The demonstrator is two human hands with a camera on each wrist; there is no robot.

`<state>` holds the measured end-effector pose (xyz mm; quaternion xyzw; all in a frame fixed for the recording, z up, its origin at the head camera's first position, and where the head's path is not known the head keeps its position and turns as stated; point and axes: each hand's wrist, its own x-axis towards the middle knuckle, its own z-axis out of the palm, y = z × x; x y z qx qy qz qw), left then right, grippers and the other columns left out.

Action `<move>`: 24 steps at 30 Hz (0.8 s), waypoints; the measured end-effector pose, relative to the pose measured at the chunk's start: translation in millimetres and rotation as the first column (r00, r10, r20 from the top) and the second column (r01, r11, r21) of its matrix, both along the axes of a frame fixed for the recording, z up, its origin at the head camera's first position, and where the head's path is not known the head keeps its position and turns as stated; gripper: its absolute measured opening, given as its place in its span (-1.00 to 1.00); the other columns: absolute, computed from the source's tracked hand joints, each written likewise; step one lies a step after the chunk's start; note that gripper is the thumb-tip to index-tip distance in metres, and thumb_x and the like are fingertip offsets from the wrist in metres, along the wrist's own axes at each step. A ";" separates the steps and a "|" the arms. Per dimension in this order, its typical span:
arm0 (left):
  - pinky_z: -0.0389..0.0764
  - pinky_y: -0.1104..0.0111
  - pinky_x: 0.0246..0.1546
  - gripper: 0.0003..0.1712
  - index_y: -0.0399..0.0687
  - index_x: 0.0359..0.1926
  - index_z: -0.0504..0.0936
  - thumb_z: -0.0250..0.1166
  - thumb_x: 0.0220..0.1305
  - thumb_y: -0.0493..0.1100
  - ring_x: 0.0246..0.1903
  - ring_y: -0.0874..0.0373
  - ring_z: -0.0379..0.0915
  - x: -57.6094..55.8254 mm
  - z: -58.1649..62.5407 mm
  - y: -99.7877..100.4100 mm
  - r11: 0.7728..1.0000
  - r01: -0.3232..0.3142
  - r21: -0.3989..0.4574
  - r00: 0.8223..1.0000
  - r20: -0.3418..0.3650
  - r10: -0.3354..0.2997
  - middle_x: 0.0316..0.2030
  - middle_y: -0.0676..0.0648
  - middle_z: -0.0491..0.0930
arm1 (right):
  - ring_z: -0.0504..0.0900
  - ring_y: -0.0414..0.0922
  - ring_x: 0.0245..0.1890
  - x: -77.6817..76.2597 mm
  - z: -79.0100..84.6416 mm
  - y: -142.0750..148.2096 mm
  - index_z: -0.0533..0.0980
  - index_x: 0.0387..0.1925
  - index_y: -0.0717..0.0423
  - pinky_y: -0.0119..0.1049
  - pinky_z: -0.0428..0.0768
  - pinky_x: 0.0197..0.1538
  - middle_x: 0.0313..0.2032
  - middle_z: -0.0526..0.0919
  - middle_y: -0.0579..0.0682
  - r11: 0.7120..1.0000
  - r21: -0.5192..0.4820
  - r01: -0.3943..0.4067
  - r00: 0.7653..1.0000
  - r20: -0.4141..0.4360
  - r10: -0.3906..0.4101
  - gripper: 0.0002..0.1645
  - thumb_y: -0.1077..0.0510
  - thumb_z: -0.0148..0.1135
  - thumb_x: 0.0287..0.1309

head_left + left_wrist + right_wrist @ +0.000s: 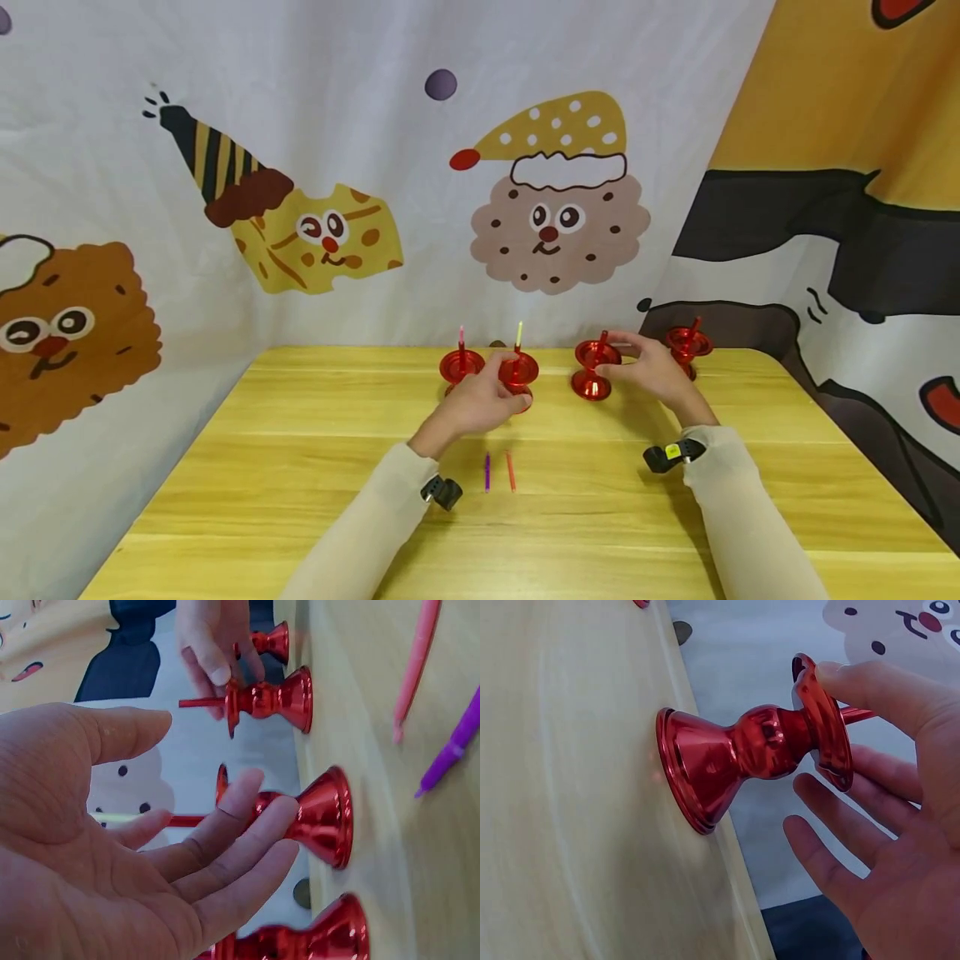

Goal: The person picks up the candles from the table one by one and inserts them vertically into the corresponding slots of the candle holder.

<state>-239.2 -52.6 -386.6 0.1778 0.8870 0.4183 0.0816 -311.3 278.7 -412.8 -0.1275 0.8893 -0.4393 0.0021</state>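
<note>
Positioning right-of-centre holder [592, 372], seemingly | right hand [654, 367] pinching it | left hand [480, 402] relaxed, empty | next likely needs lower-centre purple candle [487, 473]

I pinch a glossy red candleholder [765, 742], upright; the matching stand [527, 370] on its left, partly hidden, seems upright too, bearing a thin yellow candle [519, 335].

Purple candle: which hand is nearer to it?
Left. The left hand is just beyond the purple candle; the right hand is farther off, beyond and to the right, at a red candlestick.
</note>
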 end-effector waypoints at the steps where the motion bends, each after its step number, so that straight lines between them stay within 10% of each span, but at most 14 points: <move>1: 0.67 0.18 -0.25 -0.17 0.00 0.64 0.24 0.41 0.54 0.04 -0.34 0.10 0.72 1.2 -0.2 1.9 1.000 0.005 -0.003 1.000 -0.005 -0.005 -0.20 0.03 0.78 | 0.43 0.38 0.49 1.1 0.3 -0.7 0.39 0.58 0.30 0.42 0.37 0.46 0.48 0.49 0.38 1.000 0.002 -0.005 1.000 -0.002 0.005 -0.05 0.00 0.59 0.34; 9: 0.68 0.19 -0.08 -0.17 0.00 0.64 0.30 0.43 0.53 0.06 -0.23 0.21 0.69 6.5 -14.8 23.4 0.998 0.060 0.022 0.998 0.014 -0.060 -0.06 0.02 0.76 | 0.47 0.40 0.45 11.9 0.8 -8.2 0.42 0.54 0.31 0.45 0.41 0.43 0.45 0.53 0.36 0.999 0.005 -0.035 0.999 -0.019 0.035 -0.10 0.04 0.58 0.33; 24: 0.47 -0.12 0.45 -0.03 0.16 0.82 -0.04 0.19 0.66 0.28 0.45 -0.19 0.48 -13.3 -36.8 37.3 0.976 0.143 0.165 0.977 0.136 -0.166 0.56 -0.20 0.43 | 0.58 0.37 0.38 34.6 -4.7 -21.5 0.41 0.55 0.33 0.32 0.59 0.32 0.46 0.52 0.36 0.997 0.028 -0.070 0.994 -0.081 0.072 -0.15 0.07 0.53 0.41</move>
